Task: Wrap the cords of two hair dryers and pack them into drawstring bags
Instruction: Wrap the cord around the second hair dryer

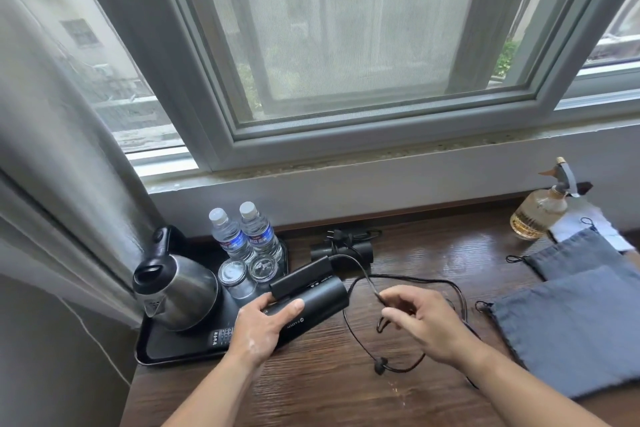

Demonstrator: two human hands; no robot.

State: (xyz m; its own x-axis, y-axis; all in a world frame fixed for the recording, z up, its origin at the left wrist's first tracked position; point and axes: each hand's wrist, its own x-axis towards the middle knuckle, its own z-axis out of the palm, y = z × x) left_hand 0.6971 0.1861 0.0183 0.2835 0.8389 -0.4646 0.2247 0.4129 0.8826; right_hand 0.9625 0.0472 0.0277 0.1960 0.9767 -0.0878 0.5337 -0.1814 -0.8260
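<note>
A black folded hair dryer [313, 300] lies on the wooden table in front of me. My left hand [266, 324] grips its barrel near the left end. Its black cord [356, 329] loops loosely over the table to the right. My right hand [422, 317] pinches a stretch of that cord just right of the dryer. A second black hair dryer [346, 250] lies further back by the wall with its cord and plug bundled on top. Two grey drawstring bags lie flat at the right, a near one [568, 329] and a far one [575, 253].
A black tray [162, 347] at the left holds a steel kettle [176, 288], two water bottles [242, 236] and upturned glasses [249, 270]. A glass spray bottle [540, 208] stands at the back right beside a white cloth [588, 229]. A curtain hangs at the left.
</note>
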